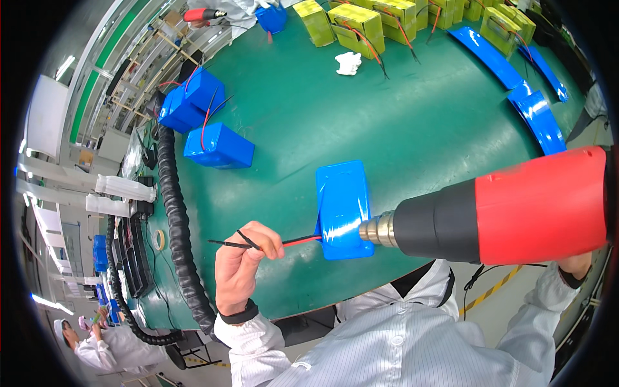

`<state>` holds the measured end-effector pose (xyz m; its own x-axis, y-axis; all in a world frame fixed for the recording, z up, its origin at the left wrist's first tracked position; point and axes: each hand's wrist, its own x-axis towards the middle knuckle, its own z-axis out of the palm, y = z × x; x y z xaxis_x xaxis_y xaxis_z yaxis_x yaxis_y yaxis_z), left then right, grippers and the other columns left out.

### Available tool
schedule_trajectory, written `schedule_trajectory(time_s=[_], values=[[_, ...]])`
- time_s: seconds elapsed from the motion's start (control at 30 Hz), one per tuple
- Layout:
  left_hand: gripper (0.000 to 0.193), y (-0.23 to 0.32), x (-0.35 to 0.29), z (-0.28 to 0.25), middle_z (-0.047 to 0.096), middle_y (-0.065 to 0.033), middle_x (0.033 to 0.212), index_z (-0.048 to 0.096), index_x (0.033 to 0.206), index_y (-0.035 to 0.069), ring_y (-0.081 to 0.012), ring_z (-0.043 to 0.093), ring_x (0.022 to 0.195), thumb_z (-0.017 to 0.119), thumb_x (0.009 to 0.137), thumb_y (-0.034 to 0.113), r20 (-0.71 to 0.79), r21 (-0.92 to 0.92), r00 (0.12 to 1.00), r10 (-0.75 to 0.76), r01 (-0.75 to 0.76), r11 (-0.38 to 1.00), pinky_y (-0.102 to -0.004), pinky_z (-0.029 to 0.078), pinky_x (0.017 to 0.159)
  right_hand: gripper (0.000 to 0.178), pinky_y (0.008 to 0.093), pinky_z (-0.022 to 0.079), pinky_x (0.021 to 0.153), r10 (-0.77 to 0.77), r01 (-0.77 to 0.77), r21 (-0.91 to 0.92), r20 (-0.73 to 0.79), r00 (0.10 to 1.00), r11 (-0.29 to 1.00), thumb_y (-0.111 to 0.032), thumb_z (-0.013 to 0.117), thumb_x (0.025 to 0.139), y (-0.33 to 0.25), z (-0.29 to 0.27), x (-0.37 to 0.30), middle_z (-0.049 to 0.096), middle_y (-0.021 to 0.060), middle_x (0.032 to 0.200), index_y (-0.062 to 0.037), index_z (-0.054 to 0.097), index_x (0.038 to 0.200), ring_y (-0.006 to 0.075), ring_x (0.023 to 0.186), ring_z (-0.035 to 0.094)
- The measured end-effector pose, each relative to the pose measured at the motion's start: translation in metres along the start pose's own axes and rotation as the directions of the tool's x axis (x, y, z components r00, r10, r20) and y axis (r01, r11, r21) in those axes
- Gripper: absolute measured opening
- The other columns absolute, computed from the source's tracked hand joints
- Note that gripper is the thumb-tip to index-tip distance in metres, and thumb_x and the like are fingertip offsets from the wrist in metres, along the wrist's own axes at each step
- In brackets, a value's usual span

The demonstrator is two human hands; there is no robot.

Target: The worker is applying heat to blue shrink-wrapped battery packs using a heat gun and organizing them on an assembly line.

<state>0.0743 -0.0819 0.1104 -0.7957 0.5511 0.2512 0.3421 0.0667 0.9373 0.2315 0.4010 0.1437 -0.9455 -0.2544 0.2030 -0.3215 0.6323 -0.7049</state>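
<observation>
My left hand (244, 267) is closed, pinching the red and black wires (302, 241) that come out of a battery pack in shiny blue wrap (342, 200). The pack lies on the green table, and its wrap looks creased near the wires. From the right reaches a red and black heat gun (509, 213), its metal nozzle close over the lower right part of the pack. I cannot tell whether nozzle and wrap touch. My right hand (574, 266) is at the back end of the heat gun, which hides most of its fingers.
Several blue-wrapped packs (219, 145) with wires stand at the left beside a thick black corrugated hose (173, 193). Yellow-green packs (358, 29) line the far edge, near a crumpled white scrap (348, 63). Flat blue sleeves (483, 55) lie far right. Another person's gloved hand (264, 3) shows at the far side.
</observation>
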Motion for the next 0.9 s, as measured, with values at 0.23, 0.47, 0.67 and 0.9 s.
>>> schedule_trajectory(time_s=[0.23, 0.47, 0.67, 0.9], values=[[0.034, 0.001, -0.003, 0.0, 0.062, -0.0125, 0.089, 0.059, 0.092, 0.002, -0.0169, 0.055, 0.079, 0.053, 0.11, 0.03, -0.014, 0.017, 1.0, -0.002, 0.003, 1.0, -0.03, 0.044, 0.071, 0.027, 0.0338, 0.059, 0.072, -0.01, 0.011, -0.019, 0.025, 1.0, 1.0, -0.007, 0.086, 0.086, 0.008, 0.001, 0.001, 0.077, 0.0133, 0.095, 0.0023, 0.073, 0.108, 0.0228, 0.084, 0.073], [0.034, 0.003, -0.001, 0.003, 0.062, -0.0124, 0.088, 0.058, 0.092, 0.003, -0.0167, 0.055, 0.079, 0.053, 0.11, 0.031, -0.002, 0.012, 1.0, -0.004, 0.004, 1.0, -0.0295, 0.044, 0.071, 0.026, 0.0332, 0.058, 0.069, 0.049, -0.047, 0.056, -0.043, 0.998, 0.997, -0.008, 0.085, 0.087, 0.023, 0.0, -0.011, 0.077, 0.0136, 0.094, 0.0017, 0.073, 0.107, 0.022, 0.081, 0.072], [0.034, 0.005, -0.002, 0.002, 0.062, -0.0121, 0.088, 0.058, 0.091, 0.003, -0.0165, 0.054, 0.078, 0.054, 0.11, 0.031, -0.021, 0.038, 1.0, -0.011, 0.012, 0.999, -0.0295, 0.043, 0.071, 0.023, 0.0315, 0.055, 0.062, 0.379, -0.141, 0.531, -0.372, 0.847, 0.835, -0.009, 0.084, 0.089, 0.051, 0.025, -0.051, 0.075, 0.0142, 0.091, 0.0002, 0.072, 0.106, 0.02, 0.074, 0.069], [0.033, 0.002, -0.002, 0.001, 0.064, -0.0123, 0.088, 0.06, 0.09, 0.003, -0.0177, 0.057, 0.08, 0.055, 0.109, 0.029, -0.04, 0.046, 0.999, -0.005, 0.007, 0.999, -0.0316, 0.045, 0.071, 0.029, 0.0325, 0.055, 0.061, 0.321, -0.144, 0.475, -0.316, 0.893, 0.868, -0.016, 0.081, 0.091, 0.041, 0.01, -0.045, 0.074, 0.0148, 0.09, 0.001, 0.068, 0.111, 0.0206, 0.071, 0.069]])
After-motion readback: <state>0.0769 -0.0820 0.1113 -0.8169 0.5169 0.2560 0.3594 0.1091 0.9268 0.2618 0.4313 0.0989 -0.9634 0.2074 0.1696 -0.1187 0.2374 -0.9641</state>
